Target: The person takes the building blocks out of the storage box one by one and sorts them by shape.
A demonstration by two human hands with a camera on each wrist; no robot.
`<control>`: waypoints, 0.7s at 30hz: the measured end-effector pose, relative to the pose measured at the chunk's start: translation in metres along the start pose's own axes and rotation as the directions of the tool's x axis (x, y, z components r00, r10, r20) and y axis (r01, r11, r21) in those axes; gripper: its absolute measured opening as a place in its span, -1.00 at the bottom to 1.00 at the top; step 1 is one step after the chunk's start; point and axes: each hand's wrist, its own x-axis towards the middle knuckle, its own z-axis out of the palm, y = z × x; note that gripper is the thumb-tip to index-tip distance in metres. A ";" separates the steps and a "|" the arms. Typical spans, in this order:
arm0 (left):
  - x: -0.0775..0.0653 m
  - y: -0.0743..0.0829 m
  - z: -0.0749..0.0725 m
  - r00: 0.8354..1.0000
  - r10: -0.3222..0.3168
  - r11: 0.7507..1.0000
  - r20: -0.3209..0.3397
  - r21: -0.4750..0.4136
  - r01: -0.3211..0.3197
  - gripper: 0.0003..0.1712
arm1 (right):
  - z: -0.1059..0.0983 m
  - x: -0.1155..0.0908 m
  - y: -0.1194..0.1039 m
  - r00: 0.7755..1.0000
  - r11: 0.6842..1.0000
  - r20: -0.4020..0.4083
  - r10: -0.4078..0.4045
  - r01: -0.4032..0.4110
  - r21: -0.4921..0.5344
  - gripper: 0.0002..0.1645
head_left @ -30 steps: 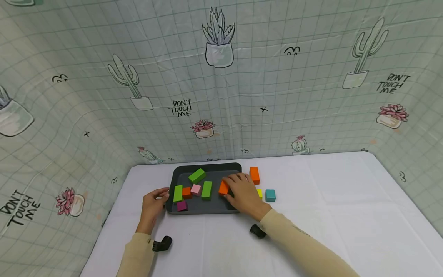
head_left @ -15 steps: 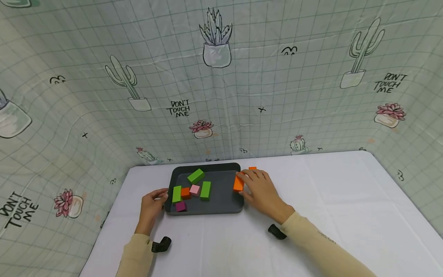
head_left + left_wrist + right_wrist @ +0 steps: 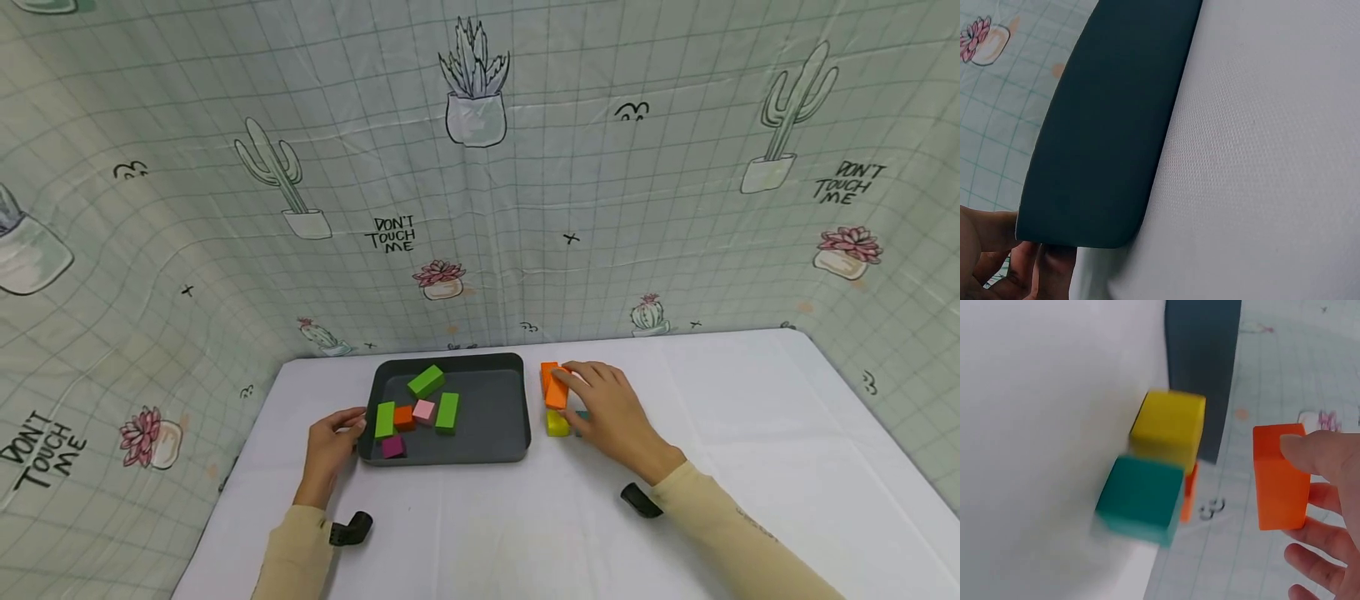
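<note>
My right hand (image 3: 618, 417) pinches an orange block (image 3: 557, 392) between thumb and fingers, raised to the right of the dark grey tray (image 3: 491, 425). In the right wrist view the held block (image 3: 1282, 481) is tilted and apart from the others. A second orange block (image 3: 547, 373) lies on the table, partly hidden behind it. A yellow block (image 3: 557, 425) and a teal block (image 3: 1141, 494) sit close by; in the head view fingers cover part of the teal one. At the tray's left end, my left hand (image 3: 333, 446) grips the rim, thumb and fingers on opposite sides.
Inside the tray are several green blocks (image 3: 447, 413), a red-orange block (image 3: 403, 417), a pink block (image 3: 424, 412) and a magenta block (image 3: 393, 447). White cloth (image 3: 480, 533) covers the table. A patterned curtain (image 3: 525, 192) hangs at the back and sides.
My right hand has carried the orange block out of the tray to the right, over its rim, beside the other blocks. My left hand stays at the tray's left end.
</note>
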 end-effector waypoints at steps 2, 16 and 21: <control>0.000 0.000 0.000 1.000 0.003 1.000 0.005 -0.001 -0.003 -0.68 | -0.002 -0.003 0.006 1.000 1.000 0.007 0.015 -0.015 -0.004 -0.34; 0.002 0.000 0.000 1.000 0.000 1.000 -0.002 0.012 0.000 -0.69 | -0.003 -0.021 0.045 0.998 0.998 0.013 0.064 -0.064 -0.023 -0.29; 0.001 0.001 0.001 1.000 -0.002 1.000 -0.010 0.022 0.002 -0.69 | -0.001 -0.020 0.052 0.998 0.998 0.020 0.054 -0.053 -0.036 -0.31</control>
